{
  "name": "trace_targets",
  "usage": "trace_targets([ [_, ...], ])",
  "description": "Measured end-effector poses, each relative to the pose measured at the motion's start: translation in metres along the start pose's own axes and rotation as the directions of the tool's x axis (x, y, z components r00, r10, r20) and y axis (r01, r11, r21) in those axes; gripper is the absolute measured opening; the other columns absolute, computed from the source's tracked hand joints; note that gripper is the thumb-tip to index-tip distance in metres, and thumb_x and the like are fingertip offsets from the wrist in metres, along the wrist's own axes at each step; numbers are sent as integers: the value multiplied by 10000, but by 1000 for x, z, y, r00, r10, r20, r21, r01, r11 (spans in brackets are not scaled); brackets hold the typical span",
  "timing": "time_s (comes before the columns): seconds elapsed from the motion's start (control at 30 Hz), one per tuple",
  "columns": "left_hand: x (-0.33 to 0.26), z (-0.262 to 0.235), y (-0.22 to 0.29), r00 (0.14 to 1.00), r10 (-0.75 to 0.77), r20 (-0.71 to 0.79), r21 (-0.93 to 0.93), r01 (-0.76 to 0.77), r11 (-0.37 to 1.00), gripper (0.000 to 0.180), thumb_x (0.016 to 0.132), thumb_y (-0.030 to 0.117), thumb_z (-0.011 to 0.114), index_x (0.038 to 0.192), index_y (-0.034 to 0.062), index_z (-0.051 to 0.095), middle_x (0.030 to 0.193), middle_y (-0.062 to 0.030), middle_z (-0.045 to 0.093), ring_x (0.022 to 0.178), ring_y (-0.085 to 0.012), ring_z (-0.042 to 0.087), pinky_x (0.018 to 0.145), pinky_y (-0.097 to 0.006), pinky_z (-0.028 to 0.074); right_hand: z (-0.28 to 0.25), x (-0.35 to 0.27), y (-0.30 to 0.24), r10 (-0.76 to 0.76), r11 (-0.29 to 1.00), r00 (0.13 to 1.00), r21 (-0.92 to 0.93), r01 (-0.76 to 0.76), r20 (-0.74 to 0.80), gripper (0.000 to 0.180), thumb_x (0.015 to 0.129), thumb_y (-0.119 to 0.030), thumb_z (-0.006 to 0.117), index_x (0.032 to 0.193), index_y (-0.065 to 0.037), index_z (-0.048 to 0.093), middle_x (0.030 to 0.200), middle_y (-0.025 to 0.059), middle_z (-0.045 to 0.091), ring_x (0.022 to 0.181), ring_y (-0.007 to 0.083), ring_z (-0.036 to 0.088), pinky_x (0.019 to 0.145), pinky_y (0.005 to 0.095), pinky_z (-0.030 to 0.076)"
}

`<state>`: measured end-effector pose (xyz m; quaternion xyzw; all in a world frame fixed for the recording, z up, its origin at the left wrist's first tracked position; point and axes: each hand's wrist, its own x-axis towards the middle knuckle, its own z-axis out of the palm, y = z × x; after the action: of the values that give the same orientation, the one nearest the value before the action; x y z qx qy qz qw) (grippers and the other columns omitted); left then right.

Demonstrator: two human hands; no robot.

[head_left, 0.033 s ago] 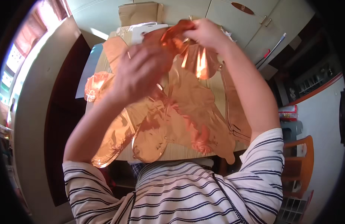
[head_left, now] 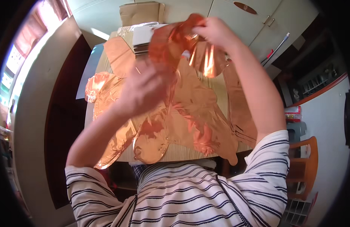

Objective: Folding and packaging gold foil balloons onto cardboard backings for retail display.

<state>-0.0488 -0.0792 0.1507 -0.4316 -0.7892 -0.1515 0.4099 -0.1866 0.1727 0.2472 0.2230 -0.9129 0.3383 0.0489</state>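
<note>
Clearly, the right hand (head_left: 217, 33) is grasping, with thumb and fingers pinched, the upper right edge of a crumpled copper foil piece (head_left: 159, 45), which is in the air above the far half of the table (head_left: 182, 152). The left hand (head_left: 144, 89) is blurred at the lower end of this foil, so I cannot tell if its fingers are closed on it. The long axis of the foil is slanted: one end points up and away, to the right hand, and the other points down, toward the left hand. Just below the right hand is a shiny fan-shaped foil (head_left: 208, 60); whether it joins the held piece, I cannot tell. Under the hands, a wide foil sheet (head_left: 194, 94) lies flat, with its narrow tip pointing to the near right. Behind the held foil stands a white stack (head_left: 142, 36), and beyond the table are pale cabinets (head_left: 235, 22).
</note>
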Motion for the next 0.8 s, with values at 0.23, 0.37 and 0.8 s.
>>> trace_targets([
  [0.23, -124, 61, 88, 771, -167, 615, -206, 361, 909, 682, 855, 394, 722, 1422, 62, 538, 1490, -185, 476, 1424, -393, 393, 1192, -543, 282, -54, -130, -50, -461, 819, 864, -472, 326, -204, 253, 930, -133, 630, 1150, -59, 730, 959, 150, 739, 819, 287, 700, 777, 381, 536],
  [0.37, -122, 55, 114, 768, -215, 604, -210, 413, 886, 674, 861, 441, 714, 1392, 58, 555, 1456, -201, 495, 1404, -393, 410, 1182, -548, 284, -1, -224, -22, -573, 698, 819, -504, 508, 33, 280, 827, -58, 647, 1096, -33, 720, 897, 96, 707, 776, 265, 656, 747, 392, 518],
  [0.8, -130, 48, 122, 815, -242, 526, -295, 442, 847, 496, 845, 323, 761, 1185, -16, 638, 1343, -229, 572, 1339, -402, 498, 1143, -552, 344, 125, -333, 52, -492, 747, 870, -494, 445, 38, 294, 810, -101, 621, 1062, 46, 659, 836, 89, 606, 756, 229, 596, 775, 364, 498],
])
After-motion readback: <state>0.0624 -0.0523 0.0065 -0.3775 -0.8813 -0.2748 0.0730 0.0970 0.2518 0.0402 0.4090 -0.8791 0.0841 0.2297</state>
